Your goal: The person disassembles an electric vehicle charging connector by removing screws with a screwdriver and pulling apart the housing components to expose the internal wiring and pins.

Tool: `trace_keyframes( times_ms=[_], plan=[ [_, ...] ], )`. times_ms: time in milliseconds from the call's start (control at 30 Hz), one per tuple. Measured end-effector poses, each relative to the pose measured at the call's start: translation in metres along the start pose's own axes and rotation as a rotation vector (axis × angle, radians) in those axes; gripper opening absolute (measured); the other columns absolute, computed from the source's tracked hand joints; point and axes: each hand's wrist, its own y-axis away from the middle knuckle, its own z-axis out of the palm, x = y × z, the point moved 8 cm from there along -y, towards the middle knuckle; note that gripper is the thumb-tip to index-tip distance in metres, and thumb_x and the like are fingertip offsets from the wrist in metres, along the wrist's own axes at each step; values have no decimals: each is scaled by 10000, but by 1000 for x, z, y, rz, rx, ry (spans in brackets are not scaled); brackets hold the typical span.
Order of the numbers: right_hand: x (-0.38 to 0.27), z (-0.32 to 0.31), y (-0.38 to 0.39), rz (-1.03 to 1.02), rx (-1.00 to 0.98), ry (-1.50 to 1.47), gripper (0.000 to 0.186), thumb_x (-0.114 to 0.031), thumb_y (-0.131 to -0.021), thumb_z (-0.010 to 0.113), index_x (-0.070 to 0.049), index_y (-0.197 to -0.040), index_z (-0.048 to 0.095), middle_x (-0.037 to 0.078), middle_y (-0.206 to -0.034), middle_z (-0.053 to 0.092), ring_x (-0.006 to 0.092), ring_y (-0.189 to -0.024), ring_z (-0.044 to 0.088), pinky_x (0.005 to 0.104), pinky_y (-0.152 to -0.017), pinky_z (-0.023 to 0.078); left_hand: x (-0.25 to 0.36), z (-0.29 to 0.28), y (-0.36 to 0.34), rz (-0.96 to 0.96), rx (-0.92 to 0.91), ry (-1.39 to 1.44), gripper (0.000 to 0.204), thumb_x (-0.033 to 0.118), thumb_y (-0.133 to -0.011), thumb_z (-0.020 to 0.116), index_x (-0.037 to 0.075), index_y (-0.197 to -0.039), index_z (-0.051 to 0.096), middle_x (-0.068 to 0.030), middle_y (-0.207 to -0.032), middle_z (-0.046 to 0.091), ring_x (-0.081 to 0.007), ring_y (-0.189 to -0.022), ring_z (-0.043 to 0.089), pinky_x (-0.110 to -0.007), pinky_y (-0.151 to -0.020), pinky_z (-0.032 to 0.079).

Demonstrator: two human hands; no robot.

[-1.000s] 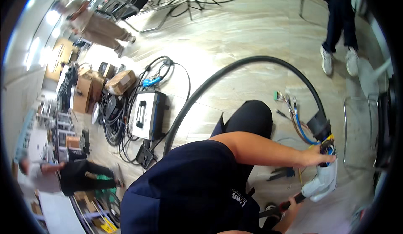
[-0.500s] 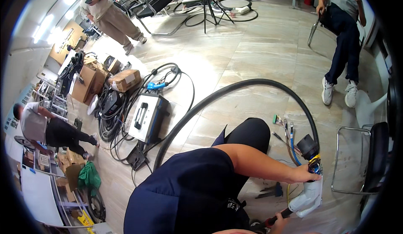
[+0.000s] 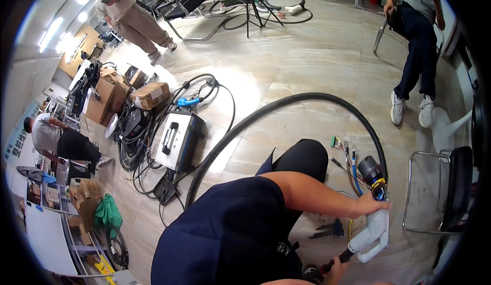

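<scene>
My left hand (image 3: pixel 373 205) is closed around the upper end of a white plastic connector housing (image 3: pixel 371 229) with a bent, handle-like arm. Just above it, colored wires (image 3: pixel 379 189) show between the housing and a black round connector head (image 3: pixel 370 168). Low in the view, my right hand (image 3: pixel 336 270) is wrapped round a black rod-like piece (image 3: pixel 344 256) with a red part, which meets the housing's lower end. Whether that piece is a cable or a tool handle I cannot tell. A thick black cable (image 3: pixel 307 96) arcs across the floor and ends near the connector head.
Loose wires (image 3: pixel 354 157) and small dark strips (image 3: pixel 327 229) lie by my left arm. A silver case (image 3: pixel 174 140), a blue plug (image 3: pixel 189 102) and cardboard boxes (image 3: pixel 151 95) are at left. A chair (image 3: pixel 455 190) stands at right. Other people are around.
The white housing has turned a little between my hands, and its bent arm now shows more clearly. My left hand has shifted slightly upward. The person at far left has moved.
</scene>
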Motion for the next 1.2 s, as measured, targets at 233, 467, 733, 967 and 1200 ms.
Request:
trace_keyframes(
  times_ms=[233,467,733,967,1200],
  plan=[
    [33,-16,-29,50,-197,279,514,-163,-727,817,-3,-1149,569,85,-1012,614,200,-919,588,369,-810,494,2,2,-16,-79,83,244,292,338,-949,676,54,-1014,696,-43,-933,692,-183,-861,650,-355,-785,521],
    [-56,18,-4,-7,-503,29,268,-117,-759,806,-39,-923,609,30,-753,608,131,-692,618,309,-632,497,27,18,-12,50,-31,370,393,572,-967,548,197,-1072,600,-17,-925,625,-198,-895,630,-401,-850,514],
    [-34,23,5,177,-441,26,238,-94,-745,799,-56,-895,618,14,-755,617,119,-657,597,296,-603,482,23,23,-8,13,-42,345,426,520,-957,592,114,-1086,604,-70,-965,664,-216,-906,658,-391,-833,525],
    [-24,16,-4,176,-420,8,253,-74,-733,811,-45,-919,643,-4,-818,633,101,-728,588,288,-683,481,36,35,14,112,-90,261,266,239,-846,807,68,-982,655,-12,-911,657,-108,-819,614,-293,-756,512],
    [-10,9,-10,158,-427,44,319,-127,-703,825,-58,-972,666,3,-857,654,121,-791,609,294,-748,492,49,53,35,268,-246,106,380,189,-870,793,32,-1128,561,-24,-989,630,-111,-903,600,-295,-815,512]
  ],
)
